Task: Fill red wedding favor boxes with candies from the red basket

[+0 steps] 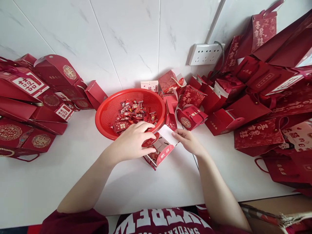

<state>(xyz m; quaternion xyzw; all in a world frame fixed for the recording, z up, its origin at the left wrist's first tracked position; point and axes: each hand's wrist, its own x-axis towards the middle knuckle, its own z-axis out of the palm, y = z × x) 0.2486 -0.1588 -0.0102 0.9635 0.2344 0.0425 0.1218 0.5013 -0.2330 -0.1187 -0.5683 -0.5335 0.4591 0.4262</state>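
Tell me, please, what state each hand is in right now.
Left hand: fingers curled at the open box; whether they grip it cannot be told.
Right hand: closed, pinching the box's white flap.

Head-worn camera, facing forward and down over both hands (140, 141), close.

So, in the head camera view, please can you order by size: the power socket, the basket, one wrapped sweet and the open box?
1. Basket, clearly largest.
2. Open box and power socket: unsure, since the left hand partly covers the box.
3. One wrapped sweet, smallest.
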